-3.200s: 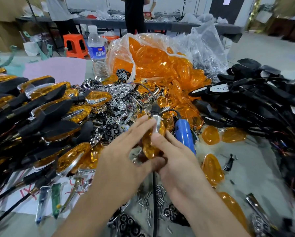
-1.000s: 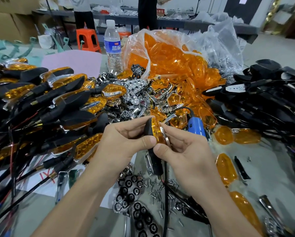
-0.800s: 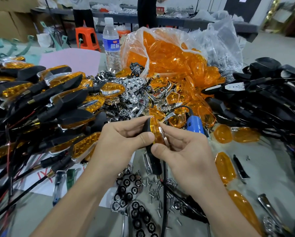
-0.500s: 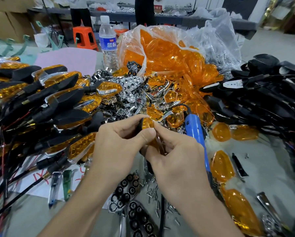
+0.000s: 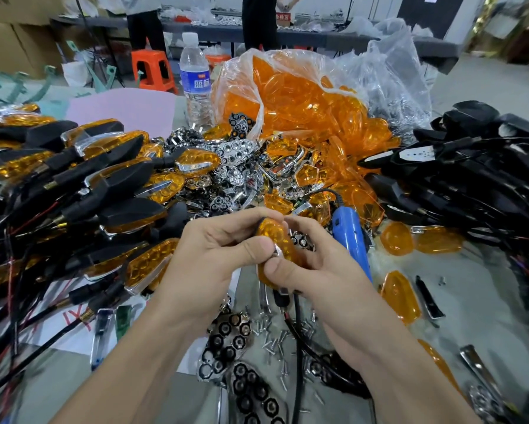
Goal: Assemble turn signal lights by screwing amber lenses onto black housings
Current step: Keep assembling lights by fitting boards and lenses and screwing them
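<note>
My left hand (image 5: 214, 258) and my right hand (image 5: 318, 270) together grip one turn signal light (image 5: 273, 240) at the centre of the view, its amber lens facing me over a black housing and chrome rim. A black wire (image 5: 296, 332) hangs from it toward me. A blue electric screwdriver (image 5: 350, 237) lies on the table just right of my right hand. Loose screws (image 5: 275, 332) are scattered below my hands. Loose amber lenses (image 5: 399, 295) lie at the right.
Assembled lights (image 5: 88, 179) are piled at the left, black wired housings (image 5: 471, 185) at the right. A plastic bag of amber lenses (image 5: 303, 99) and a water bottle (image 5: 195, 81) stand behind. Chrome reflectors (image 5: 235, 154) lie mid-table; black honeycomb inserts (image 5: 232, 341) lie near me.
Both hands have turned the light so its amber lens faces me instead of showing edge-on. The screwdriver has not moved on the table; the view has shifted slightly.
</note>
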Available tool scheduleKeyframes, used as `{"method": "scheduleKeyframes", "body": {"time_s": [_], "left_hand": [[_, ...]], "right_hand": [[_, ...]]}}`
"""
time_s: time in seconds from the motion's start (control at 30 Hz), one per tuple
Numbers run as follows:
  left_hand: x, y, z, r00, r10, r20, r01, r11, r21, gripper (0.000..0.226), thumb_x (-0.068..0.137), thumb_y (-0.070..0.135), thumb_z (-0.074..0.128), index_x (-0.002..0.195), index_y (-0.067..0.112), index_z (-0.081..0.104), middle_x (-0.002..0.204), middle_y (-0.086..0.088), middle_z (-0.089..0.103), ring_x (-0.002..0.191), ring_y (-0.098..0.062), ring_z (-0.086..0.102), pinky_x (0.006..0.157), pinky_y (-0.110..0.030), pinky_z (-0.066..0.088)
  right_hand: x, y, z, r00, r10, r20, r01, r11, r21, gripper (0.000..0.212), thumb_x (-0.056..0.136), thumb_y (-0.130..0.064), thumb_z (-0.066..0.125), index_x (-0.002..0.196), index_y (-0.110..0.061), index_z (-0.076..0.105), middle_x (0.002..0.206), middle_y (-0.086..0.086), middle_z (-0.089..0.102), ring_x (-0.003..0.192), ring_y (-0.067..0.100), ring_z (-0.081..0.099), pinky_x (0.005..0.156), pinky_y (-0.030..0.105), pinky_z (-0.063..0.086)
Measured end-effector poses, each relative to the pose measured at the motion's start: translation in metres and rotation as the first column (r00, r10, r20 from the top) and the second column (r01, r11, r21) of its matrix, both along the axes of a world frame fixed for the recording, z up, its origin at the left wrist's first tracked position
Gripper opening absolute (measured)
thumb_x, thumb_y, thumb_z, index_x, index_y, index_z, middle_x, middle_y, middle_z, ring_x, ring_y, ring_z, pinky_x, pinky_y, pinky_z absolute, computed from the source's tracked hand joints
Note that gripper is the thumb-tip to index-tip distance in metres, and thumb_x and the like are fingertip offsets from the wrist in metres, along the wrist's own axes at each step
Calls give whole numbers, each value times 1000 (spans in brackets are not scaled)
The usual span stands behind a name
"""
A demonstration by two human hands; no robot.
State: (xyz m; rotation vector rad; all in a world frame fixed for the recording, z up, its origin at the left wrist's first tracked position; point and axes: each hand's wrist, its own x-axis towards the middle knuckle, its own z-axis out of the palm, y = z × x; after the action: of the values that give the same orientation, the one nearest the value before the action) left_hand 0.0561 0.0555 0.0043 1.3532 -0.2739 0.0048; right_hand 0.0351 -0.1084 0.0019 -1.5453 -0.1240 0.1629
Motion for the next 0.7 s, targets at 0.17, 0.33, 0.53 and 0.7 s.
{"method": "scheduleKeyframes", "body": {"time_s": [0.17, 0.33, 0.53, 0.7], "left_hand": [[4, 3, -3, 997, 68, -30, -63, 988, 139, 34, 82, 28, 73, 115, 24, 80, 111, -1, 80, 108, -16, 74, 85, -19, 57], [6, 2, -2, 963, -154, -222, 140, 987, -76, 39, 96, 41, 55, 124, 24, 76, 124, -5, 75, 113, -23, 72, 84, -27, 60], [8, 0, -2, 959, -195, -204, 181, 980, -83, 31, 95, 18, 60, 121, 6, 73, 110, -16, 75, 97, -26, 72, 76, -27, 59], [7, 1, -4, 982, -120, -149, 113, 992, -51, 40, 88, 15, 59, 123, 0, 70, 106, -15, 77, 93, -24, 73, 78, -25, 58]], "right_hand": [[-2, 3, 4, 998, -51, 25, 50, 998, 37, 34, 87, -15, 82, 112, -36, 78, 99, 17, 75, 81, 24, 66, 84, 41, 58], [-4, 2, 7, 993, -111, -39, 113, 992, 62, 22, 86, -15, 83, 103, -28, 82, 96, 26, 75, 84, 47, 68, 86, 57, 61], [-6, 1, 10, 991, -124, -41, 127, 989, 77, 32, 77, -10, 88, 105, -24, 82, 85, 19, 77, 68, 29, 69, 71, 46, 63], [-6, -3, 11, 999, 33, -9, -31, 991, 132, 33, 84, -3, 81, 110, -24, 80, 81, 2, 76, 73, 12, 70, 69, 24, 58]]}}
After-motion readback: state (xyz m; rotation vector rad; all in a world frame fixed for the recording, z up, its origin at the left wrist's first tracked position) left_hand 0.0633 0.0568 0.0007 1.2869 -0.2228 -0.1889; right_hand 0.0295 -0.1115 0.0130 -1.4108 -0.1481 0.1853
